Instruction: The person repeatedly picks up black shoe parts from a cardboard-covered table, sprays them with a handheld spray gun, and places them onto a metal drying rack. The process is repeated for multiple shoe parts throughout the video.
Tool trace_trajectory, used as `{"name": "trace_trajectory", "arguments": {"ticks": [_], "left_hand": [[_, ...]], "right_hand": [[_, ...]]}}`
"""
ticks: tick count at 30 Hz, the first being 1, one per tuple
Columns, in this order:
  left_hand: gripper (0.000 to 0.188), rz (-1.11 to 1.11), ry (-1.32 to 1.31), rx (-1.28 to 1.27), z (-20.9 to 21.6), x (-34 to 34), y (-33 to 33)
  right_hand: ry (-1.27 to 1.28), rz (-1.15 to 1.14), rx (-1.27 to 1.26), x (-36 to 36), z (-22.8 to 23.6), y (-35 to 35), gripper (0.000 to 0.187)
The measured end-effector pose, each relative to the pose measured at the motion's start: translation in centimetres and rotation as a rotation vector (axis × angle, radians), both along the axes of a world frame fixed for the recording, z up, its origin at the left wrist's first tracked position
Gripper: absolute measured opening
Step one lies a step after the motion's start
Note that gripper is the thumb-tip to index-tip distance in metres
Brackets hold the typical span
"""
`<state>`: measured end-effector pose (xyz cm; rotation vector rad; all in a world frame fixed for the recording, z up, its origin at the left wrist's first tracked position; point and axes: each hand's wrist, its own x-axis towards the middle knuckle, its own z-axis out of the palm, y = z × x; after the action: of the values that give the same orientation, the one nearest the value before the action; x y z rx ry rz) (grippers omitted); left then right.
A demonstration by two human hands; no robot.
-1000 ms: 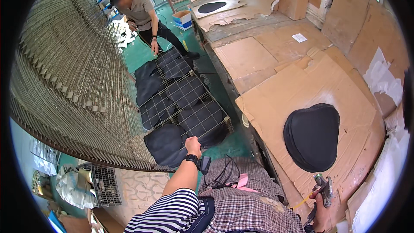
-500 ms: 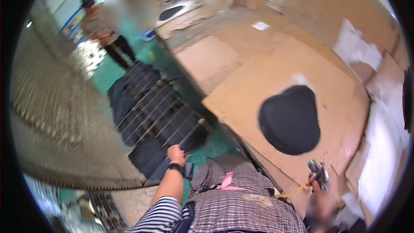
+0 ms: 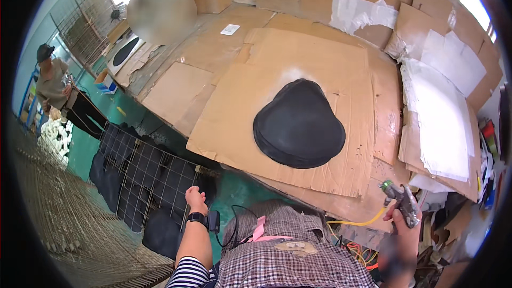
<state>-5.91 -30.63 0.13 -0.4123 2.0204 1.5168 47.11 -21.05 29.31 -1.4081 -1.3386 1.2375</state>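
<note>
The person's right fingers (image 3: 398, 218) are wrapped around a metal spray gun (image 3: 409, 208), its yellow hose (image 3: 357, 223) trailing left of them. Forward and left of those fingers, a black rounded stack (image 3: 300, 125) lies on cardboard (image 3: 234, 106) atop the worktop (image 3: 177, 89). The left fingers (image 3: 195, 194) are curled beside a wire rack (image 3: 166, 153); whether they grip it cannot be told.

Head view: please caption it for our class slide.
Right hand holds a spray gun; black pieces lie stacked on cardboard.
</note>
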Motion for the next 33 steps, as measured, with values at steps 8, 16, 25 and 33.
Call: {"name": "trace_trajectory", "arguments": {"ticks": [8, 16, 25, 33], "left_hand": [[0.020, -0.111, 0.012, 0.091, 0.0, 1.2, 3.1], [0.020, -0.189, 0.032, 0.090, -0.4, 0.0, 5.3], [0.017, -0.417, 0.246, 0.151, 0.7, -2.3, 11.5], [0.017, -0.621, 0.371, 0.190, -0.5, 0.0, 17.1]], "right_hand": [[0.105, 0.151, -0.179, -1.5, 1.2, -2.4, 0.046], [-0.001, -0.072, 0.053, -3.9, 1.0, -2.3, 0.046], [0.005, 0.008, -0.135, -2.9, 1.9, -6.0, 0.049], [0.162, -0.086, 0.019, -7.8, 1.0, -2.4, 0.044]]}}
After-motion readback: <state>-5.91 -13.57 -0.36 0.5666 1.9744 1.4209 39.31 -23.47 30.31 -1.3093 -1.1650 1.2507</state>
